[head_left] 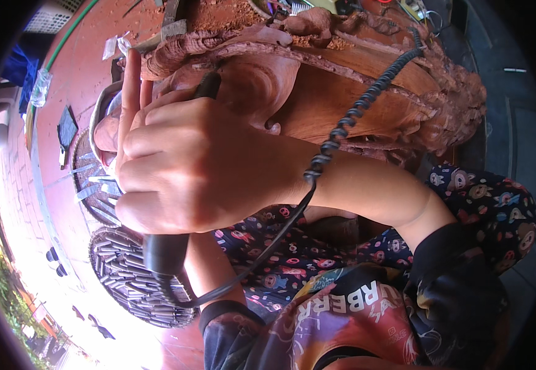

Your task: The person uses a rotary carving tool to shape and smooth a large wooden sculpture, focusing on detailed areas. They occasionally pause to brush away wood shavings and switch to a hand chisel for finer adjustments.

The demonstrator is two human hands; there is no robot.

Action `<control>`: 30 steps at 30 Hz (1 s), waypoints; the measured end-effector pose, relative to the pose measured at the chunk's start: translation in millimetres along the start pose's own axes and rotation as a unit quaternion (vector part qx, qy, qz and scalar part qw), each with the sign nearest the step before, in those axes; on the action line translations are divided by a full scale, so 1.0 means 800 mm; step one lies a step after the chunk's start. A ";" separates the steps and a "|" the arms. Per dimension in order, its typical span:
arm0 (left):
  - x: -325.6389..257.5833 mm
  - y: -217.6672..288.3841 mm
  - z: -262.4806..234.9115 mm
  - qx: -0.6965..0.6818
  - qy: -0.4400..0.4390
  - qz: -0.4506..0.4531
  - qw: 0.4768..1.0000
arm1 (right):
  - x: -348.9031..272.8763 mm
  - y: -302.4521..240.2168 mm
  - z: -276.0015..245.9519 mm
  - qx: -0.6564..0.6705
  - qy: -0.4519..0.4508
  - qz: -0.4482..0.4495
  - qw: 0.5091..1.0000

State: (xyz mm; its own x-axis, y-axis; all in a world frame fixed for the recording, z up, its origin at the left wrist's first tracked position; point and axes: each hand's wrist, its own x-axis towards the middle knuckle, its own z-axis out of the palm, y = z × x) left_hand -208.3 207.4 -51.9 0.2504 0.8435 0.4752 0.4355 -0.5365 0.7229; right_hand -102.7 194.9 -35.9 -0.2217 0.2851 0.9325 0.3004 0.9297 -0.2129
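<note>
My right hand point(169, 160) is wrapped round a black corded rotary tool point(168, 254). The tool's dark front end point(208, 85) shows above the knuckles, over a large reddish-brown wood carving point(268, 80) with smooth hollows and rough, root-like edges. From the tool's back end runs a black cord, coiled point(354, 114) farther on, that crosses over my right forearm. My left forearm passes beneath the right hand, which hides most of my left hand point(131, 83). Two of its fingers show stretched out beside the carving. Where the tool's tip meets the wood is hard to make out.
A round basket point(95, 262) of several dark metal rods stands at the lower left. Above it is a round tray point(78, 161) with flat metal blades. A hammer point(172, 29) lies by the carving's far edge. A green hose point(70, 31) crosses the red tiled floor point(52, 160).
</note>
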 end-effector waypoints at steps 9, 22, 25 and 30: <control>0.005 0.046 0.009 0.085 0.044 -0.020 0.995 | -0.006 -0.009 -0.011 0.006 -0.002 -0.009 1.000; -0.004 0.012 0.010 -0.029 0.054 0.031 0.998 | -0.018 0.003 -0.020 0.008 -0.011 -0.042 0.999; -0.007 0.021 0.013 0.041 0.054 0.011 0.998 | -0.018 -0.002 -0.021 0.015 -0.018 -0.029 0.999; -0.009 0.028 0.015 0.043 0.082 -0.014 0.996 | -0.020 -0.005 -0.015 0.018 -0.013 -0.027 0.999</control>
State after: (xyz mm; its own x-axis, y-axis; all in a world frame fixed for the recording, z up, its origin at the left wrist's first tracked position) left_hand -189.8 189.5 -45.1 0.0963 0.8388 0.5358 0.5140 -0.5029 0.6949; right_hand -89.4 183.6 -46.3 -0.2609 0.2390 0.9353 0.2545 0.9516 -0.1722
